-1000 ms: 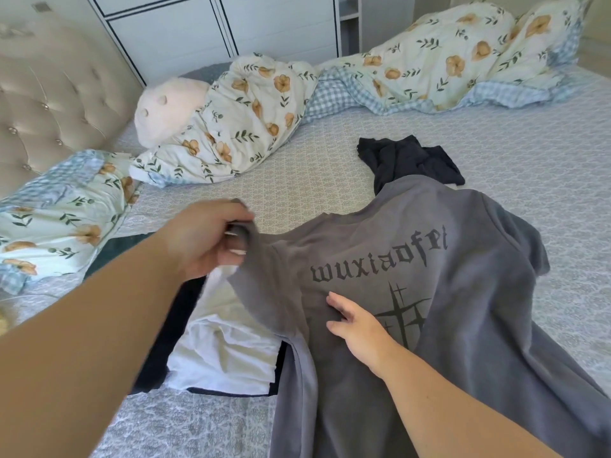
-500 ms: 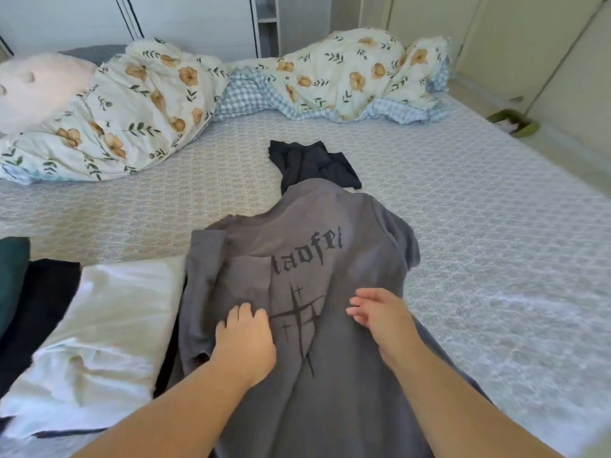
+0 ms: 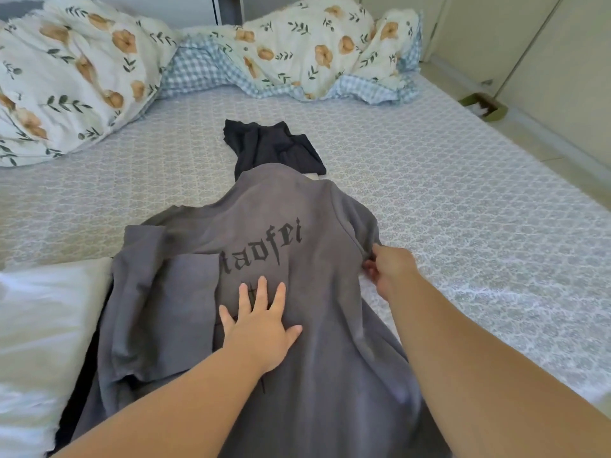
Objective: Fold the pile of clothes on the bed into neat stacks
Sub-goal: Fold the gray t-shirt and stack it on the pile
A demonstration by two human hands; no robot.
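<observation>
White stack (image 3: 43, 325): far left on bed (image 3: 463, 200), cut off by frame.
Grey shirt (image 3: 297, 206): mid-bed, back up, left sleeve folded in.
Left hand (image 3: 261, 322): flat, fingers spread, pinning shirt; grips nothing.
Right hand (image 3: 388, 271): pinched on right sleeve edge.
Risk: uneven pull could skew the fold.
Hidden: print partly covered; dark garment (image 3: 271, 145) partly under collar.

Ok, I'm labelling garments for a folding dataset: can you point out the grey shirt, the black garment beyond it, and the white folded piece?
grey shirt (image 3: 317, 206): head view, upper back above the lettering.
black garment (image 3: 267, 147): head view, middle of the crumpled cloth.
white folded piece (image 3: 46, 312): head view, its top face.
</observation>
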